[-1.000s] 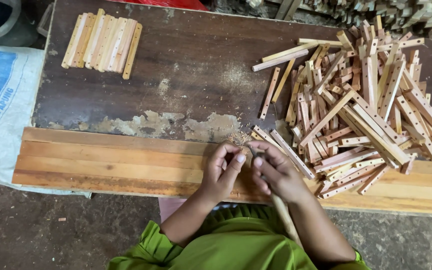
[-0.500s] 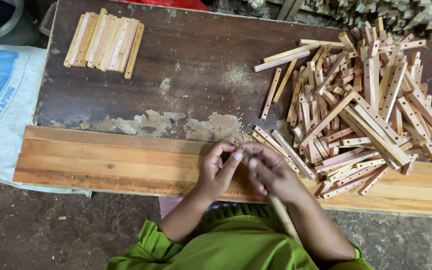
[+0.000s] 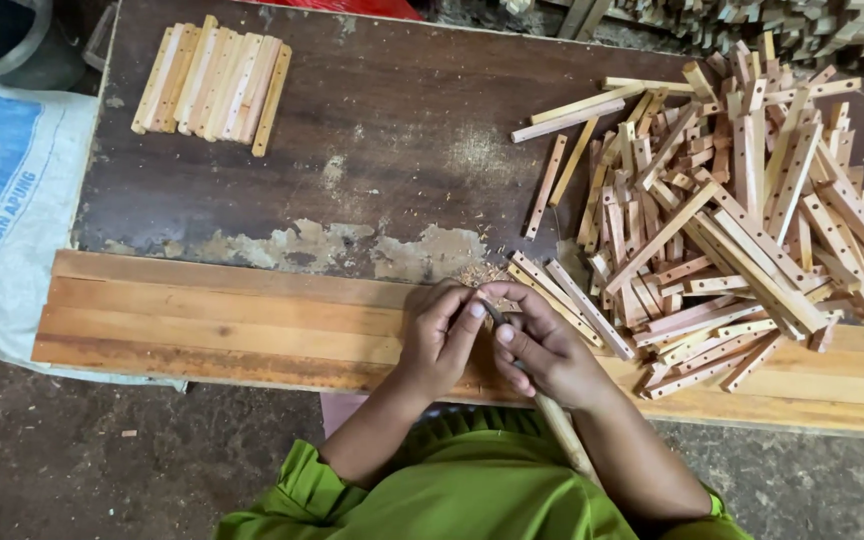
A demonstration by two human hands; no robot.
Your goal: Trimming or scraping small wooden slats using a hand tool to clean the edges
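Note:
My left hand (image 3: pixel 440 335) and my right hand (image 3: pixel 542 345) meet at the front edge of the wooden work table (image 3: pixel 372 150), fingertips touching. My right hand grips a wooden-handled tool (image 3: pixel 564 432) whose handle runs back along my forearm. My left hand pinches something small at the tool's tip; the piece itself is hidden by my fingers. A little sawdust (image 3: pixel 474 274) lies just beyond my fingers. A big loose pile of drilled wooden slats (image 3: pixel 722 220) spreads right beside my right hand.
A neat row of pale slats (image 3: pixel 214 84) lies at the table's far left. Light planks (image 3: pixel 222 320) form the near edge. A white and blue sack (image 3: pixel 7 200) lies on the floor to the left. More wood pieces (image 3: pixel 802 25) are stacked beyond the table.
Both hands stay together at the same spot with only small finger movements. The slat piles have not moved.

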